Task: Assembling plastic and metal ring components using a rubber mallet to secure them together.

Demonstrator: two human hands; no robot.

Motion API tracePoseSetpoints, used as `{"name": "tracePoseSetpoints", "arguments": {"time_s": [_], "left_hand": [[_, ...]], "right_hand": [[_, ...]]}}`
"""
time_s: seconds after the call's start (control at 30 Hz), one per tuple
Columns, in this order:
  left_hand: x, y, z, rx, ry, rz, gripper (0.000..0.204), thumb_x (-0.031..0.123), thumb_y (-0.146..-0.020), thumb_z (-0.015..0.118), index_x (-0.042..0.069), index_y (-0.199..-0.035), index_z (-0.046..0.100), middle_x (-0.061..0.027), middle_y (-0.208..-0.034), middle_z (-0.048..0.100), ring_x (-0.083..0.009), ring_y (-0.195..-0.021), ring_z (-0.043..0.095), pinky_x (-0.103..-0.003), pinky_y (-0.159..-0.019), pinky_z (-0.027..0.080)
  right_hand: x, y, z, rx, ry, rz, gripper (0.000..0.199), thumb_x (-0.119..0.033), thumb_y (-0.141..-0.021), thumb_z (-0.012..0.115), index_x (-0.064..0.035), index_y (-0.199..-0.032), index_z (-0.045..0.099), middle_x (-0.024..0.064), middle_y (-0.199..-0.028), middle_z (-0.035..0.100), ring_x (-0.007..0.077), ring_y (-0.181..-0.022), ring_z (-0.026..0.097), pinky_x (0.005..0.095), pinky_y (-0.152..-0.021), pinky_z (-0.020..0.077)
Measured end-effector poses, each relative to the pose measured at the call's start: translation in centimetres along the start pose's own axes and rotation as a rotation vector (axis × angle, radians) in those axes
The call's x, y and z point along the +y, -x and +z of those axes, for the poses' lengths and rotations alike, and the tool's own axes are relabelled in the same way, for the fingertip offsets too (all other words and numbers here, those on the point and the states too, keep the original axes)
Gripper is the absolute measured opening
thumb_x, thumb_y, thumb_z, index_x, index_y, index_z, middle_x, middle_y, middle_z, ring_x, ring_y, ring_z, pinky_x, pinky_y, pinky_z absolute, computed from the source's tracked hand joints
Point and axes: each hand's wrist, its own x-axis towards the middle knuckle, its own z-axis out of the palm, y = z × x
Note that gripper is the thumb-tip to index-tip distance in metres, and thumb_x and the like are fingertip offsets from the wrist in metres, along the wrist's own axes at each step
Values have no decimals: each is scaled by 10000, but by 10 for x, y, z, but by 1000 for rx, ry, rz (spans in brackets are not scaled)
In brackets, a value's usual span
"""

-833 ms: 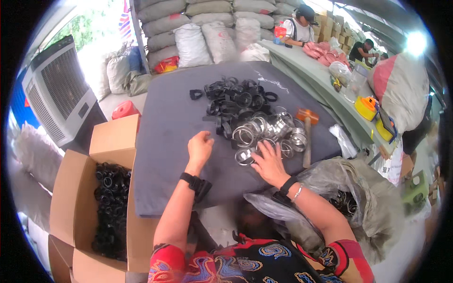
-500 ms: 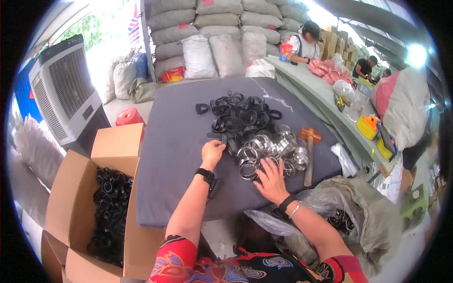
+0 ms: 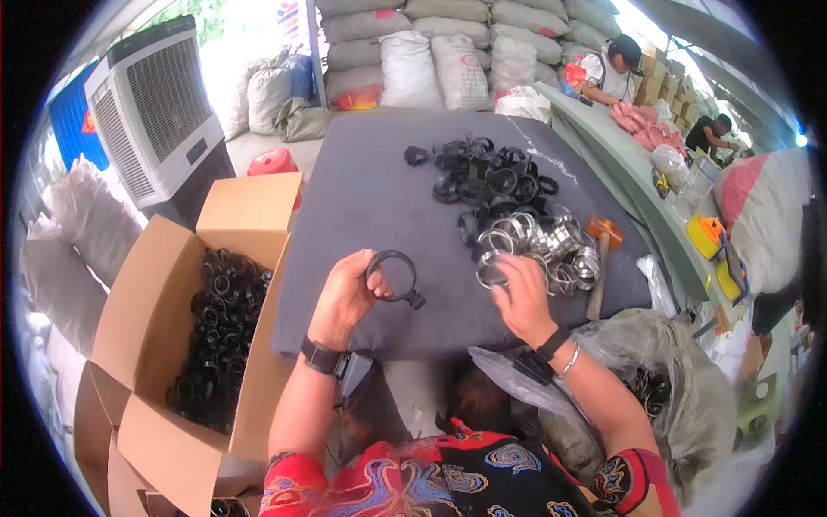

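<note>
The left hand [image 3: 345,297] pinches a black ring clamp [image 3: 393,276] mid-frame, while the right hand [image 3: 521,297], fingers loosely curled on nothing, touches the metal rings [image 3: 551,246] just right of it.

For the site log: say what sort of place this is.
Probably a small assembly or packing workshop: stacked sacks behind the grey work table, a cardboard box full of black rings, and another person working at a long bench.

Air cooler [image 3: 155,112], stacked sacks [image 3: 448,52] (behind table)
</note>
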Motion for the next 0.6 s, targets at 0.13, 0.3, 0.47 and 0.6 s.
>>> {"name": "tracePoseSetpoints", "arguments": {"time_s": [0.13,0.3,0.47,0.6], "left_hand": [[-13,46,11,-161,-15,-96,232,268,-959,502,75,-834,534,-22,-562,451,-180,-544,451,-336,-588,392],[-47,77,21,-93,8,5,366,381,-973,463,37,-931,582,-77,-754,592,-212,-694,562,-346,-701,468],[-94,107,0,29,-444,80,271,248,-937,565,-7,-1019,612,-22,-948,629,-110,-889,560,-279,-841,438],[-112,115,2,1,-405,110,209,213,-929,565,17,-911,637,-15,-846,628,-92,-824,545,-251,-792,415]], "right_hand": [[-72,-27,13,-326,-641,346,517,-249,-855,676,12,-1258,484,119,-1023,623,142,-687,542,314,-644,480],[-103,-14,19,-595,-1190,721,123,-157,-910,596,-42,-904,554,-7,-726,571,47,-550,523,220,-454,439],[-98,-1,29,-399,-1390,973,163,-186,-926,595,-32,-911,542,18,-760,562,88,-545,555,239,-453,469],[-101,0,30,-462,-1486,999,251,-233,-930,600,-12,-1040,553,51,-868,578,98,-632,587,236,-535,492]]}}
